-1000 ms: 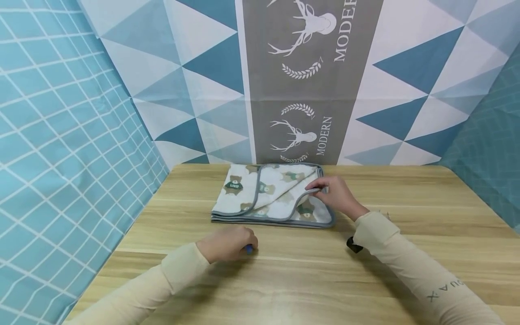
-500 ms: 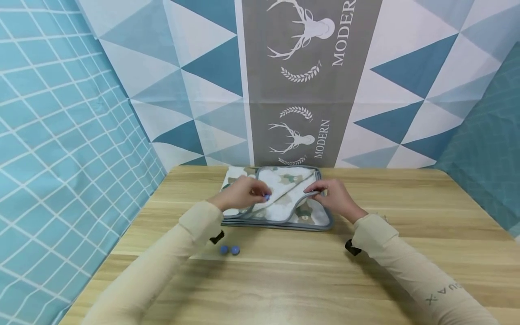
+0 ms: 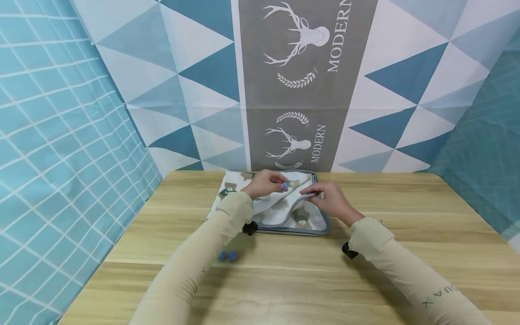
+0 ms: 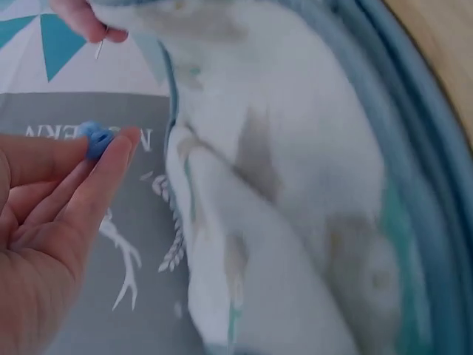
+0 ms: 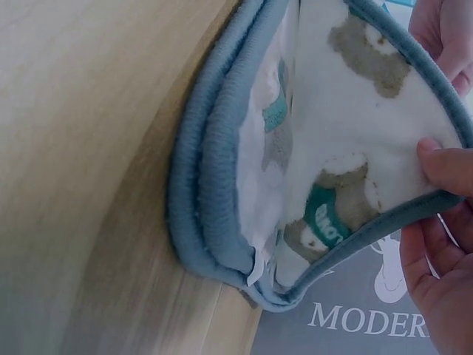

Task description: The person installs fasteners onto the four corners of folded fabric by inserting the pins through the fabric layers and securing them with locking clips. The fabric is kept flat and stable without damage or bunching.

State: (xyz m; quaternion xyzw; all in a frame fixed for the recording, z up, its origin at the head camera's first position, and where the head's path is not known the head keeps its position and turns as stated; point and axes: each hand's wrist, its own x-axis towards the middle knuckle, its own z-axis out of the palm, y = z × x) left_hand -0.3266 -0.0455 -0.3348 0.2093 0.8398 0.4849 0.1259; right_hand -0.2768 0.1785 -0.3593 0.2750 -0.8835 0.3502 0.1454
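A white blanket [image 3: 298, 220] with brown bears and a grey-blue edge lies folded at the back of the table. My right hand [image 3: 335, 203] pinches a lifted corner between thumb and fingers; the right wrist view shows the raised flap [image 5: 310, 118] standing away from the layers below. Over the blanket, my left hand [image 3: 264, 183] pinches a small round blue bead [image 4: 98, 140] between its fingertips. The bead is close to the lifted corner and apart from the cloth in the left wrist view. Part of the blanket is hidden behind the left hand and forearm.
Two more blue beads [image 3: 232, 256] lie side by side on the wooden table [image 3: 284, 289], in front of the blanket and near the left sleeve. A patterned cloth [image 3: 211, 90] hangs behind the table's back edge. Blue grid sheeting [image 3: 61, 158] borders the left side.
My left hand has gone from the table front up over the blanket and rightward, carrying a blue bead. Two beads have come into view. The right hand keeps holding the corner.
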